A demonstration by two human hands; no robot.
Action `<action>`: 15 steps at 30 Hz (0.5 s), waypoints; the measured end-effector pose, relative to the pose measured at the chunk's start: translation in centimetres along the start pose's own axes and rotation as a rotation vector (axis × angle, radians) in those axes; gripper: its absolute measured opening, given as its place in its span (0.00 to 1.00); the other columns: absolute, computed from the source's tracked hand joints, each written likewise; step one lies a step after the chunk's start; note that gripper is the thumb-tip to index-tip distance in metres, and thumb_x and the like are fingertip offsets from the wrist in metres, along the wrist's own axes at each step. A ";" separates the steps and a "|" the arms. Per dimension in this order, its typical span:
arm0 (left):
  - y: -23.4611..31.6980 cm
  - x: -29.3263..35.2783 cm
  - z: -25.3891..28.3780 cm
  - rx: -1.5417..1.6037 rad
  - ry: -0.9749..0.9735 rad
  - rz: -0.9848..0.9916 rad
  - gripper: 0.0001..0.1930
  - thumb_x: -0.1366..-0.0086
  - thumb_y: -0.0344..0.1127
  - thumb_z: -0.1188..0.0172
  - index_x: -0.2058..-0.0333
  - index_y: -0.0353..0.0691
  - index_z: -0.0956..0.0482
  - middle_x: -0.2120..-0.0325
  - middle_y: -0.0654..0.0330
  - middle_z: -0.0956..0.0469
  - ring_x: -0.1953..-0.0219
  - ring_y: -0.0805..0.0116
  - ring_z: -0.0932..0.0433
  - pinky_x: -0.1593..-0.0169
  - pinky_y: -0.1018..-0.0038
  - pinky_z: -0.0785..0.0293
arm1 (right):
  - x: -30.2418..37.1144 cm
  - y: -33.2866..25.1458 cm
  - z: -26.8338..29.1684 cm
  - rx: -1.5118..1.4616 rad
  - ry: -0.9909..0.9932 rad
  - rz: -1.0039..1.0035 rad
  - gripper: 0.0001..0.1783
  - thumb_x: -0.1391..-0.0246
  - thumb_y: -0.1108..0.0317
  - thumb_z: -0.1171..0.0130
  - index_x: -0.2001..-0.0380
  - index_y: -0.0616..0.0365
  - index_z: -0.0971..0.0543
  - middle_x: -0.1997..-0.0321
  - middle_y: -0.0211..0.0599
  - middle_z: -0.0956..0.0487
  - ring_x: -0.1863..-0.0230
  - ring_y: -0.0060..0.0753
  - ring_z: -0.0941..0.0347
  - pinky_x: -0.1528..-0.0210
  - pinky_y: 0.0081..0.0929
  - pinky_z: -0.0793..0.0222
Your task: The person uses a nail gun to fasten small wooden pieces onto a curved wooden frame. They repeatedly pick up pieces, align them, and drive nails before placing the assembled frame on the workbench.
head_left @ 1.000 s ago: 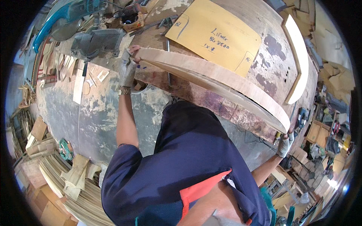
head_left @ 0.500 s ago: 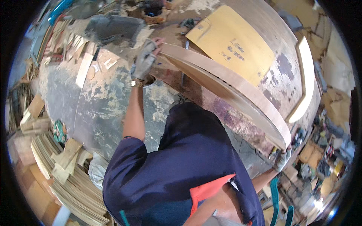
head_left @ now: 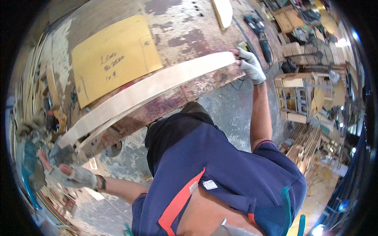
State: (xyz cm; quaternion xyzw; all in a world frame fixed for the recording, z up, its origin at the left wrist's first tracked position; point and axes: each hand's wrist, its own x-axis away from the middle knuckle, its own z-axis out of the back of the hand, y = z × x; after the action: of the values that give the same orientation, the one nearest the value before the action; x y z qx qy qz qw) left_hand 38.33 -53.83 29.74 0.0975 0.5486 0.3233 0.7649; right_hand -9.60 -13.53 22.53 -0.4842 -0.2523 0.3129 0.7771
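A long curved strip of pale wood [head_left: 157, 84] stands on edge along the near side of the workbench [head_left: 185, 39], its broad face turned up toward me. My right hand [head_left: 252, 67], in a grey-white glove with bare fingertips, grips its right end. Off the strip's left end is my left hand [head_left: 76, 176], gloved likewise, with a watch at the wrist. Its fingers are spread and it looks apart from the wood. Behind the strip, a yellow board [head_left: 114, 59] with handwriting lies flat on the bench.
Another pale curved wood piece [head_left: 223, 15] lies at the bench's far side. A dark-and-teal power tool [head_left: 260, 37] with a cord rests beyond my right hand. Wooden frames [head_left: 293, 96] and stacked strips [head_left: 303, 143] stand on the right. Wood scraps [head_left: 65, 202] lie at lower left.
The view has swung round, so the strip now slopes down to the left. My left hand has come off the strip's left end and spread its fingers; my right hand stays at the other end.
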 end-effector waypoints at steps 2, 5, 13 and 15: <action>7.8 -0.3 -3.2 0.079 -0.174 -0.198 0.37 0.24 0.61 0.52 0.36 0.29 0.28 0.42 0.43 0.22 0.40 0.50 0.23 0.35 0.56 0.29 | 0.0 -1.6 -0.3 -0.062 -0.041 -0.017 0.25 0.44 0.68 0.33 0.42 0.61 0.19 0.51 0.25 0.20 0.52 0.21 0.27 0.45 0.24 0.32; 20.1 0.7 -11.1 0.235 -0.614 -0.565 0.33 0.28 0.54 0.41 0.36 0.33 0.26 0.42 0.43 0.21 0.40 0.48 0.22 0.36 0.54 0.30 | 1.1 -2.1 -0.6 -0.154 -0.083 -0.001 0.25 0.44 0.67 0.32 0.43 0.61 0.18 0.55 0.28 0.19 0.52 0.24 0.27 0.49 0.28 0.30; 34.1 6.6 -24.5 -0.245 -1.218 -0.514 0.27 0.43 0.38 0.34 0.44 0.39 0.23 0.50 0.50 0.22 0.48 0.50 0.24 0.45 0.59 0.31 | -0.8 0.3 -1.3 -0.026 -0.089 0.398 0.22 0.45 0.59 0.30 0.49 0.57 0.17 0.52 0.44 0.21 0.48 0.47 0.24 0.46 0.42 0.31; 34.5 7.8 -26.3 -0.304 -1.274 -0.494 0.25 0.41 0.39 0.34 0.44 0.39 0.22 0.53 0.51 0.22 0.50 0.50 0.24 0.46 0.58 0.31 | -1.4 2.8 -0.6 0.062 -0.013 0.511 0.23 0.42 0.54 0.34 0.46 0.52 0.18 0.42 0.44 0.23 0.39 0.52 0.27 0.29 0.56 0.41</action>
State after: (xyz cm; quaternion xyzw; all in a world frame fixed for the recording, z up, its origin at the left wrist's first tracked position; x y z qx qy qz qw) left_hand 2.73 -27.94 31.13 0.0325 -0.0519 0.0928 0.9938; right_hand -10.80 -13.94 19.67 -0.5061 -0.1172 0.5098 0.6857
